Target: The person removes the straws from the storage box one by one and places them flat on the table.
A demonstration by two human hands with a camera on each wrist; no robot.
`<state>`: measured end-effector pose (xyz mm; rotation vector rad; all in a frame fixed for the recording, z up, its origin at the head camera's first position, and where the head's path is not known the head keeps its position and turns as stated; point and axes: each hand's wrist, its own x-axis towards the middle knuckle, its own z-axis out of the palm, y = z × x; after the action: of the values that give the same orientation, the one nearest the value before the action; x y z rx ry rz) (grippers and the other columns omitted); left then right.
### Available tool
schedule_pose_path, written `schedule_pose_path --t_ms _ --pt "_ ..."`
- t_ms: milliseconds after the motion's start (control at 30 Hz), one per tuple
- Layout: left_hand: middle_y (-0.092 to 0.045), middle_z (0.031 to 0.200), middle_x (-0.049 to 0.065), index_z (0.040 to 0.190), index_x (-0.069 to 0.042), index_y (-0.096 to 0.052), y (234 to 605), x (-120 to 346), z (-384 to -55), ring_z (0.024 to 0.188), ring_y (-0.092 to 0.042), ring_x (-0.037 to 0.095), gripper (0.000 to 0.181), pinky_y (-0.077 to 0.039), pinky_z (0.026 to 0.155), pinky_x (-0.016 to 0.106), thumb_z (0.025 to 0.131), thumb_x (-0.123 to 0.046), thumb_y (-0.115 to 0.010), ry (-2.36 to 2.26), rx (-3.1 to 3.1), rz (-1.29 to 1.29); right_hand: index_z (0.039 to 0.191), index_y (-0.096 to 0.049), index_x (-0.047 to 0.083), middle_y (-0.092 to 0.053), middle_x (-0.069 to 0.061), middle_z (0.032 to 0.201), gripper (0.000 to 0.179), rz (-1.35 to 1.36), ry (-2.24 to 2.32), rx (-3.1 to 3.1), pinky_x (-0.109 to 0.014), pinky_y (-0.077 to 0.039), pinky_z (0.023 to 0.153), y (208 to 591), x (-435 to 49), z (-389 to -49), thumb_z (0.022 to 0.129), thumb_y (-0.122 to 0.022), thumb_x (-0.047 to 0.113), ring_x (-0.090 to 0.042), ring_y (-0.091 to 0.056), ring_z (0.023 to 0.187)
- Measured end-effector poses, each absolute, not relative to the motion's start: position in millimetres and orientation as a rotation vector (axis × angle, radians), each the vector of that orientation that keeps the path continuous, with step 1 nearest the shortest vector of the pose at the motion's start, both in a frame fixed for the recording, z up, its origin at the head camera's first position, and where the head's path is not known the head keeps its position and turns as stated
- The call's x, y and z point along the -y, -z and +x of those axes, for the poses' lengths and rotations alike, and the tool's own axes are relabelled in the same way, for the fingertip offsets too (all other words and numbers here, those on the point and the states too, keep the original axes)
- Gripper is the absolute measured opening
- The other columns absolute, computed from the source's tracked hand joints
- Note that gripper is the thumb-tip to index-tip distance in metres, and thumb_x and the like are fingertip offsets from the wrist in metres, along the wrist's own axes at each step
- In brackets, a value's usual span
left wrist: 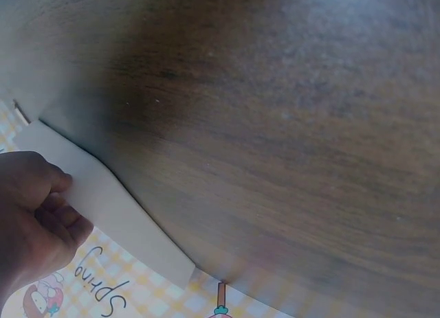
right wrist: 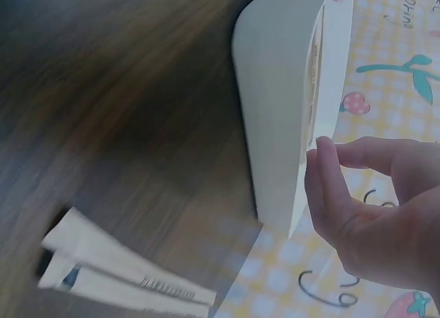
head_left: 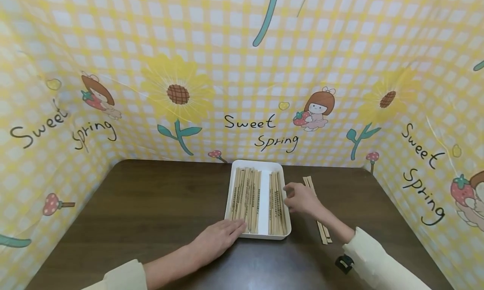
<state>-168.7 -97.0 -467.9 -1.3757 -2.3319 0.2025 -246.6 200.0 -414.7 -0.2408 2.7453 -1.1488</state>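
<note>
A white tray [head_left: 264, 237] stands on the table with two groups of paper-wrapped chopsticks lying lengthwise in it, a wider left group [head_left: 247, 197] and a narrower right group [head_left: 277, 201]. My left hand [head_left: 218, 239] holds the tray's near left corner, thumb against the outer wall and fingers over the rim. At the right rim, my right hand [head_left: 304, 199] is bent, its fingertips close together beside the right group. Whether anything is between those fingertips is hidden. Two more wrapped chopstick packets [head_left: 321, 222] lie on the table, partly beneath the right forearm.
The dark wooden table [head_left: 162, 206] extends to both sides of the tray. A yellow checked cloth [head_left: 234, 71] printed with flowers encloses the back and sides. The tray's far end is close to the back cloth.
</note>
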Motion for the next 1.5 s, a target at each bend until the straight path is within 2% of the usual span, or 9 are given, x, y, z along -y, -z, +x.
schedule_pose_path --t_ms 300,533,767,900,1067,1133,1267,1400,1500 --pt "-0.062 0.132 0.012 0.133 -0.001 -0.060 468.2 95.8 -168.8 0.120 -0.060 0.019 0.044 -0.049 0.098 0.031 0.091 -0.008 -0.069 -0.209 2.334 -1.365 0.131 -0.058 -0.008 -0.069 -0.010 0.085 0.048 -0.246 1.169 -2.695 -0.033 -0.058 0.058 424.8 -173.9 -254.2 0.085 -0.066 -0.003 -0.021 -0.069 0.064" --pt "-0.064 0.128 0.013 0.129 0.001 -0.062 470.4 95.5 -169.8 0.116 -0.062 0.020 0.042 -0.051 0.096 0.031 0.088 -0.006 -0.069 -0.162 2.262 -1.365 0.128 -0.058 -0.011 -0.070 -0.009 0.083 0.046 -0.268 1.190 -2.667 -0.029 -0.055 0.054 435.6 -161.4 -259.0 0.084 -0.067 -0.003 -0.019 -0.067 0.060" --pt "-0.064 0.128 0.012 0.129 0.000 -0.063 474.1 94.9 -169.4 0.114 -0.063 0.018 0.042 -0.051 0.095 0.031 0.088 -0.007 -0.067 -0.169 2.256 -1.363 0.127 -0.054 -0.017 -0.067 -0.008 0.065 0.048 -0.305 1.165 -2.657 -0.029 -0.057 0.052 446.6 -149.1 -261.3 0.082 -0.066 -0.007 -0.013 -0.062 0.052" --pt "-0.065 0.127 0.012 0.129 -0.001 -0.063 473.3 94.9 -170.2 0.113 -0.063 0.018 0.041 -0.051 0.095 0.031 0.088 -0.007 -0.067 -0.166 2.259 -1.355 0.130 -0.051 -0.018 -0.066 -0.008 0.061 0.051 -0.303 1.130 -2.648 -0.028 -0.056 0.051 449.3 -142.3 -265.7 0.083 -0.066 -0.006 -0.013 -0.063 0.051" --pt "-0.064 0.128 0.012 0.129 0.000 -0.063 472.2 96.3 -171.9 0.114 -0.063 0.019 0.042 -0.051 0.096 0.032 0.088 -0.006 -0.067 -0.159 2.264 -1.354 0.130 -0.051 -0.018 -0.064 -0.005 0.055 0.051 -0.335 1.061 -2.678 -0.022 -0.047 0.042 451.4 -135.3 -269.3 0.082 -0.064 -0.005 -0.013 -0.061 0.047" --pt "-0.064 0.129 0.012 0.130 0.000 -0.063 471.9 96.8 -172.0 0.115 -0.062 0.019 0.042 -0.051 0.096 0.032 0.088 -0.006 -0.068 -0.167 2.278 -1.352 0.129 -0.052 -0.018 -0.062 -0.003 0.052 0.051 -0.350 1.032 -2.703 -0.020 -0.040 0.039 452.7 -133.4 -270.0 0.081 -0.062 -0.004 -0.011 -0.056 0.043" --pt "-0.063 0.130 0.012 0.131 -0.001 -0.062 471.2 96.6 -170.8 0.117 -0.061 0.019 0.045 -0.051 0.096 0.031 0.088 -0.006 -0.071 -0.184 2.302 -1.350 0.129 -0.052 -0.019 -0.061 -0.005 0.050 0.051 -0.348 1.014 -2.716 -0.019 -0.034 0.038 452.3 -130.6 -269.4 0.082 -0.061 -0.003 -0.009 -0.049 0.039" --pt "-0.063 0.130 0.012 0.131 -0.001 -0.062 471.0 95.4 -170.4 0.117 -0.061 0.019 0.045 -0.050 0.097 0.031 0.087 -0.006 -0.072 -0.187 2.298 -1.349 0.129 -0.052 -0.018 -0.062 -0.008 0.051 0.051 -0.330 0.995 -2.727 -0.019 -0.034 0.038 449.3 -128.6 -268.1 0.082 -0.063 -0.003 -0.009 -0.047 0.038" --pt "-0.064 0.130 0.012 0.130 -0.001 -0.063 471.3 94.5 -170.7 0.116 -0.062 0.019 0.045 -0.051 0.096 0.031 0.086 -0.006 -0.073 -0.174 2.289 -1.352 0.129 -0.053 -0.017 -0.063 -0.007 0.052 0.051 -0.326 0.967 -2.740 -0.019 -0.038 0.039 448.9 -127.4 -267.9 0.082 -0.066 -0.001 -0.011 -0.054 0.039"
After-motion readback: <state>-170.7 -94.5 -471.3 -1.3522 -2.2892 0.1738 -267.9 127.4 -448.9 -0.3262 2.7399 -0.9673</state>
